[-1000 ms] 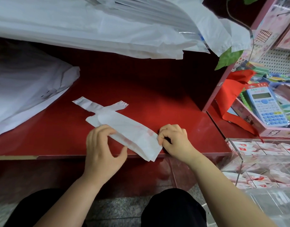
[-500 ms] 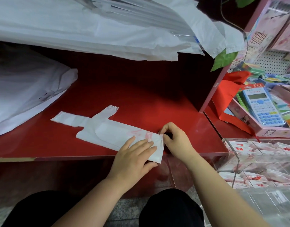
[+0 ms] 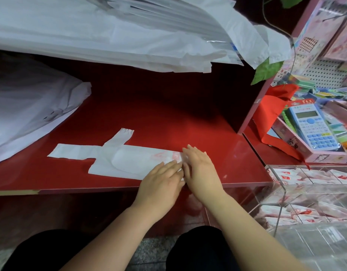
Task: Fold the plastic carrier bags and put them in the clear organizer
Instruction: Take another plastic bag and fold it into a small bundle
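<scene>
A white carrier bag (image 3: 129,163) lies flat on the red counter (image 3: 168,118), close to the counter's front edge. It is already narrowed into a long strip, with its two handles (image 3: 74,151) splayed toward the counter's left side and its red-printed closed end toward the right. Both hands are on that right end. The left hand (image 3: 161,182) and the right hand (image 3: 200,169) lie side by side and touching, fingers straight and flattened onto the plastic, pressing rather than pinching; neither holds anything. The step in hand looks like smoothing air out of the strip and setting its crease before the short folds begin. The next move probably calls for lifting the end under the palms and turning it over toward the handles, keeping one hand down so the slippery film does not spring open or slide off the counter's front edge. The clear organizer (image 3: 274,190) stands lower, just off the counter's front right corner, and its compartments already hold small folded bags (image 3: 305,212), so the finished packet has a short trip there. A stack of unfolded white bags (image 3: 110,36) overhangs the counter's back, and another white pile (image 3: 27,114) rests on the counter's left part. A blue calculator (image 3: 313,128) sits in a box beyond the counter's right edge.
</scene>
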`<state>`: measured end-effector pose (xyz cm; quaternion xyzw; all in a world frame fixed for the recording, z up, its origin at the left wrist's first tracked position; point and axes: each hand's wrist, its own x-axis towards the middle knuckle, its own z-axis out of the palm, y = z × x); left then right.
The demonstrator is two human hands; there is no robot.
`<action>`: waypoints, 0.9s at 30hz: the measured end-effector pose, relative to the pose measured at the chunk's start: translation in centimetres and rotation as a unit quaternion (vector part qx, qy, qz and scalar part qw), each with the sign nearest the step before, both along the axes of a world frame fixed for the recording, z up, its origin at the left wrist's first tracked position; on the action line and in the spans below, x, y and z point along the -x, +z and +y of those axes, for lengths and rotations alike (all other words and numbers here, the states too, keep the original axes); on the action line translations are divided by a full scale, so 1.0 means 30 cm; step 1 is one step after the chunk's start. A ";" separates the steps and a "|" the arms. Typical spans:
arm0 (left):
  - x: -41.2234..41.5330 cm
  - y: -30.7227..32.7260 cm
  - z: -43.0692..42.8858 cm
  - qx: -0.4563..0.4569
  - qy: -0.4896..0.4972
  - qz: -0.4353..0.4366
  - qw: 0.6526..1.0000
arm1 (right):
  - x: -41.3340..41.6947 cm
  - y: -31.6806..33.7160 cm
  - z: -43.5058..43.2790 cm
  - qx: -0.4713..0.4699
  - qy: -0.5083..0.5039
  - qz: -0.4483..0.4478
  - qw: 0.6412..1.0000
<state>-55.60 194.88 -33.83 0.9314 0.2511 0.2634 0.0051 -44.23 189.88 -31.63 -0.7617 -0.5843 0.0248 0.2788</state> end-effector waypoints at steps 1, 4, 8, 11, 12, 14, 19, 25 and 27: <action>0.005 0.000 0.001 0.011 -0.004 -0.011 1.000 | -0.004 -0.009 -0.003 0.019 0.008 -0.018 1.000; 0.032 0.003 0.004 0.047 -0.002 -0.045 0.998 | -0.034 -0.006 -0.001 0.058 0.012 -0.031 0.998; 0.073 0.001 0.019 0.043 0.061 0.016 0.997 | -0.082 0.002 -0.010 0.070 0.042 -0.074 0.994; 0.078 0.001 0.025 0.051 0.094 0.083 0.991 | -0.110 -0.015 -0.022 0.053 0.045 -0.086 0.994; 0.078 0.001 0.024 0.055 0.096 0.088 0.990 | -0.113 -0.017 -0.024 0.046 0.039 -0.097 0.993; 0.084 -0.003 0.018 0.044 0.083 0.074 0.993 | -0.115 -0.032 -0.020 0.020 0.038 -0.138 0.989; 0.131 -0.004 -0.002 -0.018 0.061 -0.035 0.997 | -0.091 -0.028 0.001 -0.014 0.039 -0.200 0.979; -0.004 0.144 -0.020 0.099 0.111 0.050 0.988 | -0.090 -0.030 0.000 -0.032 0.032 -0.173 0.984; -0.075 0.158 -0.012 0.161 0.123 0.099 0.974 | -0.094 -0.035 0.001 -0.030 0.017 -0.166 0.985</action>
